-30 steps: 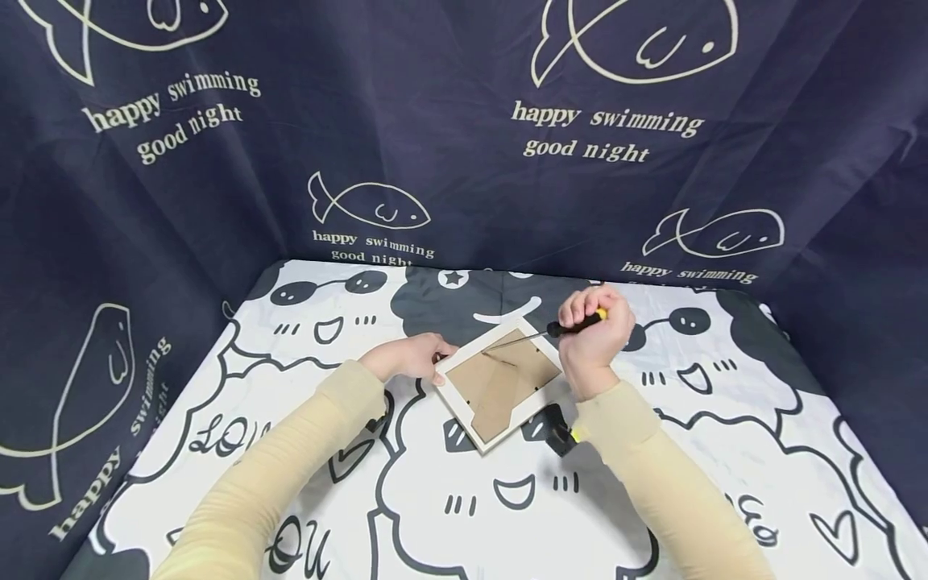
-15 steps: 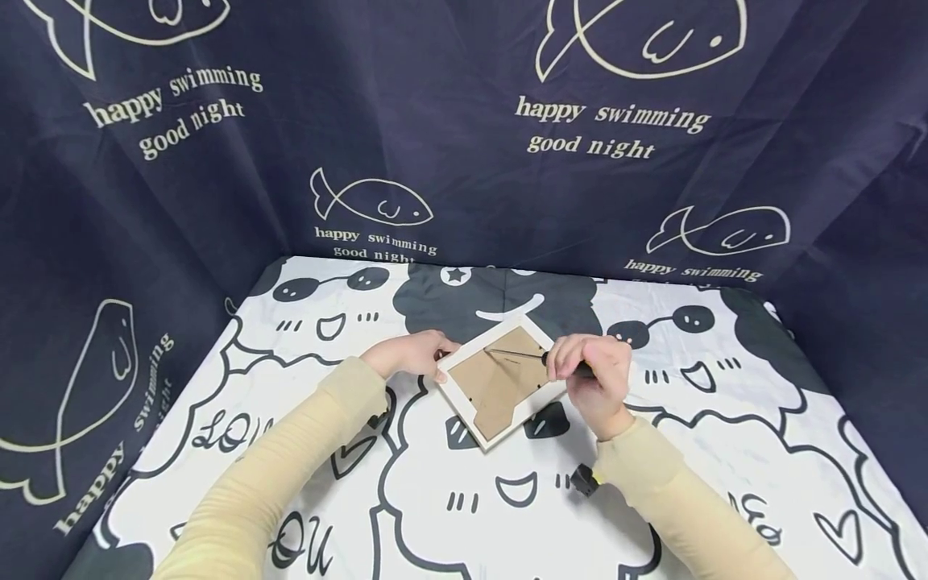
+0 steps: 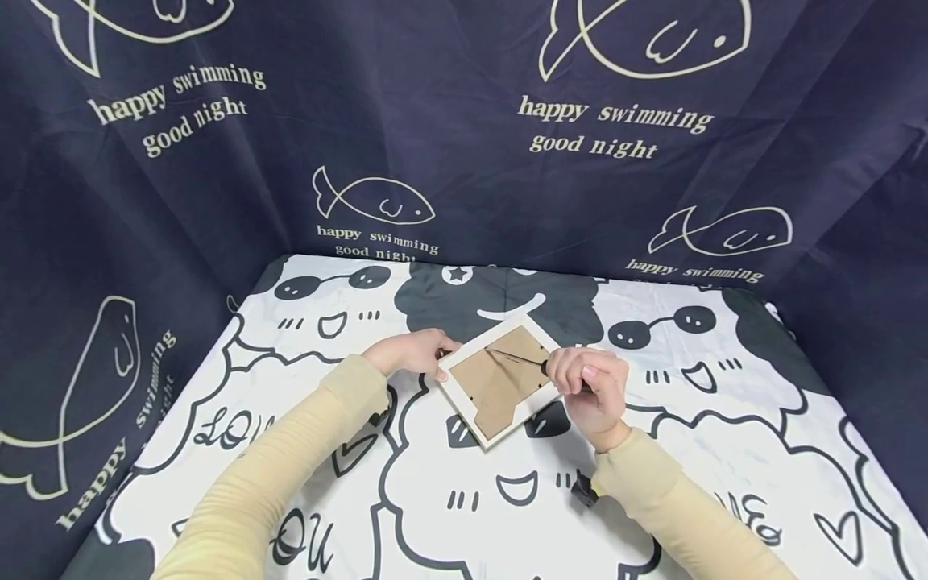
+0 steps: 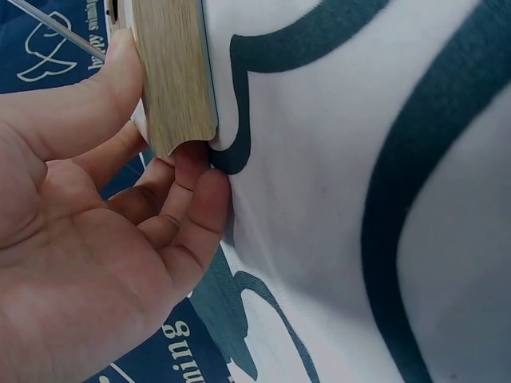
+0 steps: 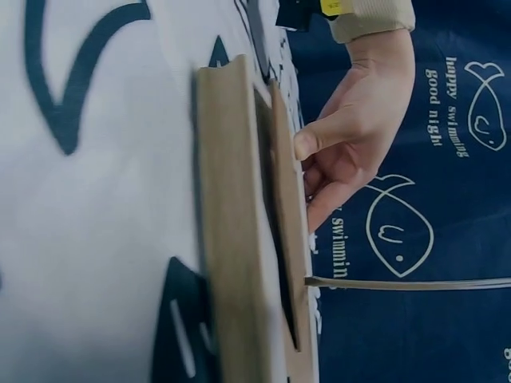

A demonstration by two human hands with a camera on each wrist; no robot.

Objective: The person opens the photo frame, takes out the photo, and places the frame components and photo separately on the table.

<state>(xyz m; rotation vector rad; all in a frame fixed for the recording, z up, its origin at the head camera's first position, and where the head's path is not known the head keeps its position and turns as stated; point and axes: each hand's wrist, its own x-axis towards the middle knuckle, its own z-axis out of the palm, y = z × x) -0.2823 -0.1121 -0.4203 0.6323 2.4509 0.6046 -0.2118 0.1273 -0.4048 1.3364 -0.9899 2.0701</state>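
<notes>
A white-rimmed picture frame (image 3: 459,398) lies face down, its brown backing board (image 3: 526,346) and stand leg (image 3: 500,396) uppermost. My left hand (image 3: 415,353) grips its left corner, with the thumb on top and fingers curled under the wooden edge (image 4: 177,80) in the left wrist view. My right hand (image 3: 596,385) is curled round the dark handle of a screwdriver (image 3: 518,357). The screwdriver's thin shaft slants down leftward to the backing. In the right wrist view, the flattened tip of the screwdriver (image 5: 351,282) is right at the board; the handle is out of that view.
A white cloth (image 3: 435,515) with black sheep drawings covers the table. Dark blue curtains (image 3: 471,121) with fish prints close off the back and both sides. A small black device (image 3: 584,489) shows under my right cuff.
My right hand has come down toward me from its raised position, bringing the screwdriver's handle lower. Its tip stays near the same spot on the backing. The left hand keeps its grip.
</notes>
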